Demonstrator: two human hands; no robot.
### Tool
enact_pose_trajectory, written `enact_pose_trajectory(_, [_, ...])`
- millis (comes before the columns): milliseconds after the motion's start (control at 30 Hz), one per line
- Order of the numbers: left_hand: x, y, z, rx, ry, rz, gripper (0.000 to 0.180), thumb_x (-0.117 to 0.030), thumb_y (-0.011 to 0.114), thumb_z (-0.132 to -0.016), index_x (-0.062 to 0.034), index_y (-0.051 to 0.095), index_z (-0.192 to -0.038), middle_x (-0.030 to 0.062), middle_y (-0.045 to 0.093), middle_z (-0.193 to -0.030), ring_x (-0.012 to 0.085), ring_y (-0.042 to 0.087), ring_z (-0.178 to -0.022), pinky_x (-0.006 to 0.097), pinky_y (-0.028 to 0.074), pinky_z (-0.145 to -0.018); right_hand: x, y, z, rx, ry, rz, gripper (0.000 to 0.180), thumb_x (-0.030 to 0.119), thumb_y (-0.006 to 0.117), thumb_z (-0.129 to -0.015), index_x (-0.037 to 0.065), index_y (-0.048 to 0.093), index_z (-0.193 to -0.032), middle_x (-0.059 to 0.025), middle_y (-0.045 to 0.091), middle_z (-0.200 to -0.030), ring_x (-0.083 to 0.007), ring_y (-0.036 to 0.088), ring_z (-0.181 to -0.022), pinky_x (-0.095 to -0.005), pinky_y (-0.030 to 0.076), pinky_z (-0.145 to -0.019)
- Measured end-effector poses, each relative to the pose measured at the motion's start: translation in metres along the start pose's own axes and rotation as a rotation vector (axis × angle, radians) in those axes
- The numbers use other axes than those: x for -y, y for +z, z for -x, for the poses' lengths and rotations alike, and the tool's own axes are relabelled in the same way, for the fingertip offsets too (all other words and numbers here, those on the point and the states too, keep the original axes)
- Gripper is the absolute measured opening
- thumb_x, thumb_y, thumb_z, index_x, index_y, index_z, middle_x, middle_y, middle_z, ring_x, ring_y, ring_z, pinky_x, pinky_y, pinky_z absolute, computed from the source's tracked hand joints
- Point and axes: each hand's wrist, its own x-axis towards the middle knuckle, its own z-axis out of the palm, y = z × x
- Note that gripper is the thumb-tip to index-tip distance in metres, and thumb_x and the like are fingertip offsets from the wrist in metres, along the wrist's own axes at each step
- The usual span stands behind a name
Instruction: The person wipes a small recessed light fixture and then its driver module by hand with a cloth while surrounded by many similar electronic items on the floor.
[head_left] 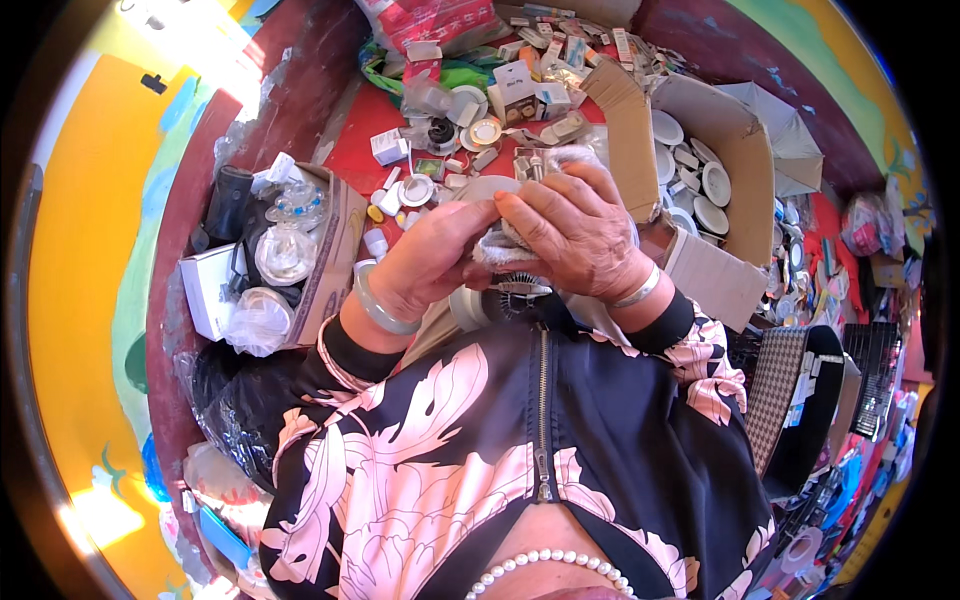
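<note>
Red and crowded, the bench [345,150] carries small white boxes, round lamp fittings and loose parts across its far side, with an open brown cardboard box of white round fittings [700,150] toward its right edge and a second cardboard box of clear plastic-bagged parts [300,240] at its left edge. Near the front edge, both hands meet over a round white lamp fitting with a finned metal body [505,285], held against a crumpled white cloth [495,250]. Judging by the many unwrapped fittings lying about, the work looks far from finished. Her left hand [430,260] curls shut around the fitting's left side, thumb on top; her right hand [575,235] lies arched over it, fingers pressing the cloth down, wrists bent inward.
</note>
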Motion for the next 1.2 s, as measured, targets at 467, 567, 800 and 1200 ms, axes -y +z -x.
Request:
enact_pose_trajectory(467, [0.014,-0.025,0.001,-0.044,-0.050,0.411,0.034,-0.031,0.034,-0.098,-0.0039,0.054,-0.099,0.0027,0.045,-0.049,0.0076,0.027,-0.031,0.023,0.036,-0.046,-0.055,0.021,0.002,-0.659,0.865,-0.773,0.027,0.023,0.053,-0.092,0.000,0.059,-0.105,-0.0098,0.061,-0.103,-0.0235,0.060,-0.092,-0.0379,0.048,-0.084])
enact_pose_trajectory(567, [0.023,-0.043,-0.005,0.157,0.118,0.495,0.040,-0.030,0.030,-0.098,0.0045,0.050,-0.100,0.0031,0.043,-0.050,0.0086,0.025,-0.031,0.025,0.035,-0.048,-0.088,-0.006,0.004,-1.155,1.069,-1.475,0.026,0.027,0.047,-0.095,0.005,0.057,-0.104,-0.0077,0.060,-0.102,-0.0185,0.058,-0.093,-0.0343,0.046,-0.087])
enact_pose_trajectory(800, [0.030,-0.052,-0.014,0.184,0.196,0.736,0.038,-0.030,0.030,-0.097,0.0025,0.050,-0.098,0.0004,0.035,-0.049,0.0089,0.022,-0.032,0.026,0.034,-0.050,-0.141,-0.026,0.058,-0.922,0.663,-1.993,0.025,0.022,0.052,-0.091,0.004,0.055,-0.108,-0.0119,0.058,-0.100,-0.0199,0.057,-0.092,-0.0330,0.048,-0.084])
enact_pose_trajectory(1200, [0.041,-0.035,-0.023,0.340,0.183,0.563,0.037,-0.038,0.034,-0.096,-0.0098,0.049,-0.114,0.0087,0.057,-0.091,0.0184,0.057,-0.064,0.034,0.049,-0.055,0.002,0.060,-0.042,-0.271,0.549,-0.668,0.020,0.007,0.070,-0.073,0.005,0.063,-0.091,-0.0110,0.060,-0.095,-0.0261,0.057,-0.089,-0.0343,0.044,-0.080])
